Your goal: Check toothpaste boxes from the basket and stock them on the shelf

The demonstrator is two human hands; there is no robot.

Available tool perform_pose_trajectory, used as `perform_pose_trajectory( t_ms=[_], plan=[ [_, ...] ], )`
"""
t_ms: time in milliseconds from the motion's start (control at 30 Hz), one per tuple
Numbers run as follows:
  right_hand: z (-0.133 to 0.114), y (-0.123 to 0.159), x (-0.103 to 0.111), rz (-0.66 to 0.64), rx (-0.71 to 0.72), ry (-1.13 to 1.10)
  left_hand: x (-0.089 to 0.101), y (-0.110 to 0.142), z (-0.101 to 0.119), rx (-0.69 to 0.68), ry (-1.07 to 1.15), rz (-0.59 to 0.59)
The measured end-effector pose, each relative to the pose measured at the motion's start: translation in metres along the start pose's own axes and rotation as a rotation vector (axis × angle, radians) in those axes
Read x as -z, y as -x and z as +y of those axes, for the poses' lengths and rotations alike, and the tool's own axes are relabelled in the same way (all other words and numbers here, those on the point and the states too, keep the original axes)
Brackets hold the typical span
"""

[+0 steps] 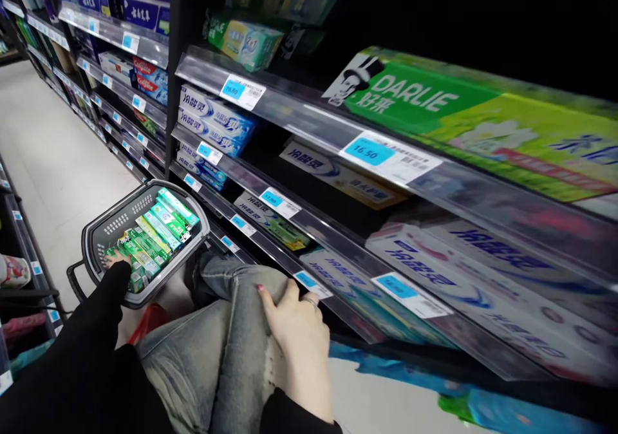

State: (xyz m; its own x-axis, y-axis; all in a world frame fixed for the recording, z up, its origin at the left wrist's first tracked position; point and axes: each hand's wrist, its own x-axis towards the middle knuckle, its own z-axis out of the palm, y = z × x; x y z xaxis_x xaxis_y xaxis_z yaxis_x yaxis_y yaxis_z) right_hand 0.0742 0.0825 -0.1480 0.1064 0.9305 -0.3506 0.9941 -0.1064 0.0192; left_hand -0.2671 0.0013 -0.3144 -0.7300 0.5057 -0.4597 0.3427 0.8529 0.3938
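My left hand (116,259) reaches down into a dark grey shopping basket (90,237) on the floor. It touches the near end of green toothpaste boxes (145,248) lying in rows there. The sleeve and the small size of the hand in view hide whether its fingers are closed on a box. My right hand (300,323) rests on my bent knee in faded jeans (226,311), fingers draped over it and holding nothing. A ring shows on one finger.
Shelves with clear price-tag rails (309,208) run along my right, close to my knee. They carry a green DARLIE box (425,105), white-and-blue toothpaste boxes (212,118) and Colgate boxes (149,80). An aisle floor (53,118) stretches ahead, with another shelf (29,234) at left.
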Motion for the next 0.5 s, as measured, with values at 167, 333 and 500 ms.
perform_pose_trajectory(
  t_ms=[167, 333, 500],
  plan=[
    [-0.002, -0.001, 0.004, 0.019, 0.014, -0.012, 0.04, 0.011, 0.076, -0.263, 0.008, 0.089],
    [-0.004, -0.004, 0.002, 0.049, 0.042, -0.069, 0.128, 0.047, 0.216, -0.82, 0.157, 0.251],
    [0.004, -0.005, -0.004, 0.083, 0.05, -0.129, 0.191, 0.087, 0.374, -1.04, 0.11, 0.402]
  ],
)
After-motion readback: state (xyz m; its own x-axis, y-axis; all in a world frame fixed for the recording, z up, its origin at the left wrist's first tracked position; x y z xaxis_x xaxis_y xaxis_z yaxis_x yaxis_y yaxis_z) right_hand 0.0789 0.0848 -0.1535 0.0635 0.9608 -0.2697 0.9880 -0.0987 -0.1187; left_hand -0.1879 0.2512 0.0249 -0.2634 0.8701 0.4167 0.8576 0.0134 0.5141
